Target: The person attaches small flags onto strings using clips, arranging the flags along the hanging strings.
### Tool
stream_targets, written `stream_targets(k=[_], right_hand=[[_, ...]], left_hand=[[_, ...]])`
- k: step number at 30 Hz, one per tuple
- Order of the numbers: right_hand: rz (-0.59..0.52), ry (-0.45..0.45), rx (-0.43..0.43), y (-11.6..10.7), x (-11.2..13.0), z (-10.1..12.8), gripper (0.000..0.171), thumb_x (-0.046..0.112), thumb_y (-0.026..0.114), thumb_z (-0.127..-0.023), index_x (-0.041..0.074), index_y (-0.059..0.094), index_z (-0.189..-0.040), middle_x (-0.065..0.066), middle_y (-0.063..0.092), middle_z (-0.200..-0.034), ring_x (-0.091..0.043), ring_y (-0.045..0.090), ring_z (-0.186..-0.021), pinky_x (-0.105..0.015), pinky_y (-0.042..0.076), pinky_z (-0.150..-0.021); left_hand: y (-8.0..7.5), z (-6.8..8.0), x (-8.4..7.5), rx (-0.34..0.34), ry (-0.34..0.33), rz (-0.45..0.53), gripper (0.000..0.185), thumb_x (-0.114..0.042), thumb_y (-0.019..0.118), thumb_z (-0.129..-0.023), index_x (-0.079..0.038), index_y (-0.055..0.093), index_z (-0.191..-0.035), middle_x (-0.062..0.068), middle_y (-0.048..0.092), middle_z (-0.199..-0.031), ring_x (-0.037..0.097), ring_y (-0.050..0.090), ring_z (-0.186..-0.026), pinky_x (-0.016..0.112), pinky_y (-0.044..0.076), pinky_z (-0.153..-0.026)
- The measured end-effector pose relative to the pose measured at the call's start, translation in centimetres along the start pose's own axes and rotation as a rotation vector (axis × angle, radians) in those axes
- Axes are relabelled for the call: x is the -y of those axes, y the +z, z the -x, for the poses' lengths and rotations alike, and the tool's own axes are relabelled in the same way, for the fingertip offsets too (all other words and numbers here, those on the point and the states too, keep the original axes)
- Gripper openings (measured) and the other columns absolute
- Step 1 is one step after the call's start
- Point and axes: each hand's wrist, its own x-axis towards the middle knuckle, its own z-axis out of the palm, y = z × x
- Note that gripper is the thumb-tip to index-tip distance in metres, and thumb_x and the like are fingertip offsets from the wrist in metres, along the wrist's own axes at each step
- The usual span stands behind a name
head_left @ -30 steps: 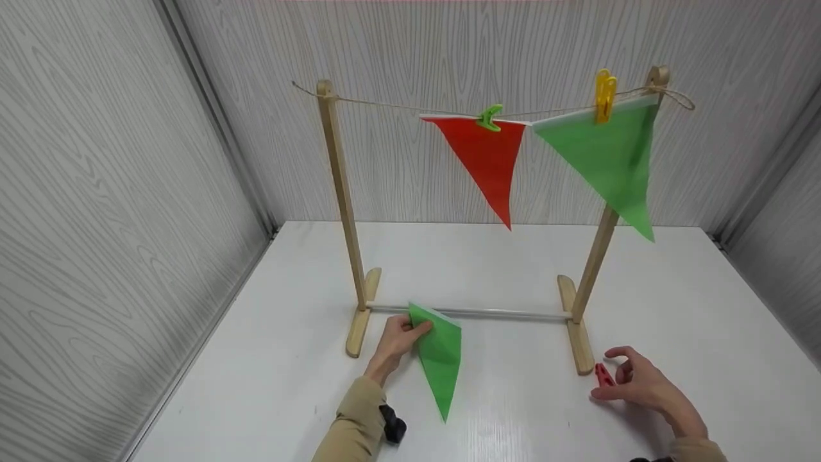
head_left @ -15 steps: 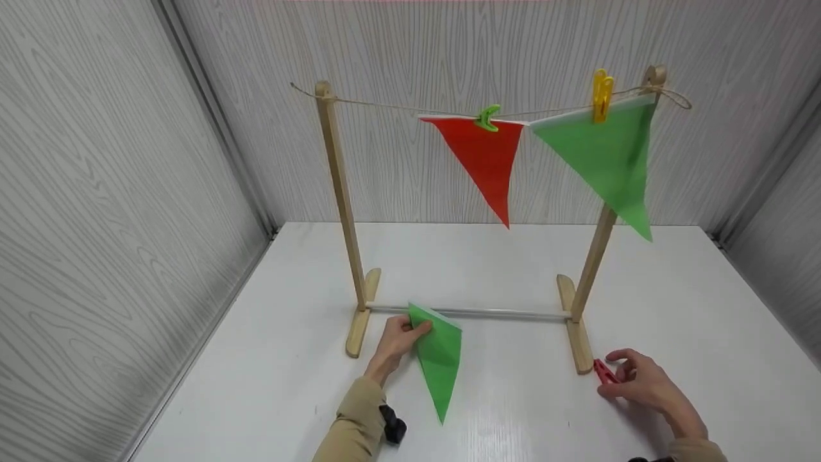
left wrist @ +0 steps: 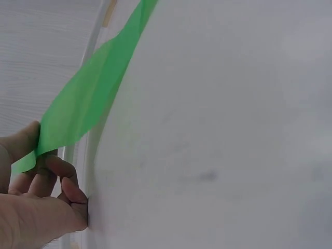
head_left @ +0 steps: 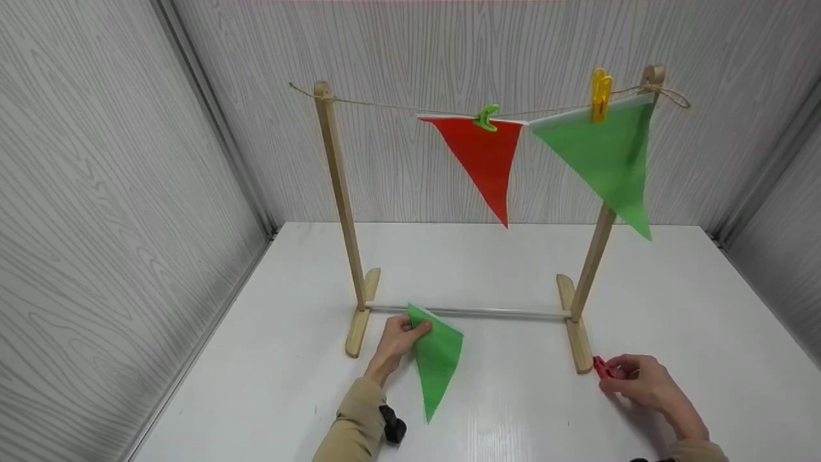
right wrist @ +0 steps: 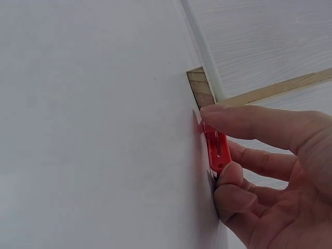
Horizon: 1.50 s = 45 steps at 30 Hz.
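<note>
My left hand (head_left: 399,340) pinches the top corner of a green triangular flag (head_left: 437,359) just in front of the rack's white bottom rail (head_left: 474,312); the flag (left wrist: 88,101) curves up from my fingers (left wrist: 52,171). My right hand (head_left: 632,378) pinches a red clothespin (head_left: 601,367) on the table beside the rack's right foot (head_left: 579,343); thumb and forefinger (right wrist: 249,122) close round the red clothespin (right wrist: 218,150). On the string (head_left: 385,106) hang a red flag (head_left: 484,157) under a green clothespin (head_left: 487,117) and a green flag (head_left: 606,157) under a yellow clothespin (head_left: 600,94).
The wooden rack stands mid-table on two posts (head_left: 340,192) with flat feet (head_left: 360,324). Grey wood-grain walls (head_left: 115,192) close in the white table (head_left: 487,263) on the left, back and right. The string's left stretch is bare.
My right hand has closed its fingers round the red clothespin, which it was only reaching toward before. The green flag's tip has swung slightly left and up in my left hand.
</note>
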Motion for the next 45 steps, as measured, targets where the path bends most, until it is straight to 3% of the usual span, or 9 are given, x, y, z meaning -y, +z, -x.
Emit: stream_targets(k=[5,11,21,27,34,38,45], right_hand=[[-0.010,0.007,0.010,-0.2,0.1,0.2,0.048,0.018,0.072,-0.090,-0.012,0.058,-0.125,-0.014,0.066,-0.102,-0.022,0.057,-0.092,-0.027,0.048,-0.070],[-0.012,0.005,0.014,-0.3,0.4,0.1,0.046,0.014,0.065,-0.096,-0.015,0.053,-0.129,-0.024,0.065,-0.112,-0.024,0.058,-0.096,-0.028,0.050,-0.073],[-0.008,-0.103,-0.013,0.1,0.4,0.0,0.041,0.011,0.057,-0.102,-0.016,0.049,-0.132,-0.026,0.062,-0.113,-0.020,0.059,-0.093,-0.024,0.050,-0.069],[-0.031,-0.122,0.005,0.0,0.6,0.0,0.048,0.020,0.055,-0.105,-0.013,0.042,-0.138,-0.031,0.058,-0.121,-0.019,0.063,-0.095,-0.025,0.053,-0.072],[-0.107,-0.212,-0.013,0.1,1.1,0.2,0.046,0.017,0.052,-0.106,-0.011,0.041,-0.140,-0.033,0.056,-0.123,-0.015,0.062,-0.085,-0.024,0.053,-0.069],[-0.168,-0.267,-0.071,0.2,1.7,0.4,0.043,0.017,0.051,-0.106,-0.008,0.045,-0.140,-0.026,0.059,-0.119,-0.010,0.061,-0.079,-0.024,0.054,-0.069],[-0.300,-0.272,-0.142,0.1,3.1,0.4,0.042,0.019,0.049,-0.107,-0.005,0.048,-0.141,0.002,0.063,-0.098,-0.009,0.062,-0.080,-0.023,0.055,-0.073]], left_hand=[[0.1,0.2,-0.2,-0.014,-0.026,0.012,0.026,-0.016,0.068,-0.096,0.007,0.068,-0.110,0.008,0.076,-0.091,0.004,0.066,-0.078,0.019,0.051,-0.075],[0.0,0.5,-0.7,-0.025,-0.010,0.019,0.034,-0.016,0.065,-0.098,0.007,0.063,-0.124,0.019,0.074,-0.107,0.007,0.068,-0.086,0.021,0.054,-0.078],[-0.6,0.3,-1.2,-0.071,0.003,0.000,0.035,-0.021,0.061,-0.100,0.000,0.063,-0.128,0.016,0.070,-0.119,0.011,0.064,-0.098,0.025,0.051,-0.085],[-1.0,0.0,-1.8,-0.074,0.056,0.068,0.035,-0.021,0.059,-0.102,0.001,0.061,-0.129,0.016,0.070,-0.117,0.009,0.064,-0.093,0.024,0.053,-0.079],[-1.7,0.0,-3.4,-0.114,0.127,0.153,0.036,-0.025,0.060,-0.102,0.002,0.062,-0.127,0.012,0.069,-0.114,0.012,0.066,-0.096,0.031,0.058,-0.086],[-1.9,-0.1,-4.7,-0.194,0.149,0.157,0.035,-0.024,0.066,-0.099,0.002,0.065,-0.121,0.011,0.071,-0.110,0.012,0.066,-0.094,0.030,0.057,-0.088],[-2.7,-0.3,-7.3,-0.300,0.192,0.155,0.032,-0.029,0.073,-0.094,-0.003,0.067,-0.112,0.007,0.069,-0.105,0.017,0.067,-0.096,0.032,0.057,-0.091]])
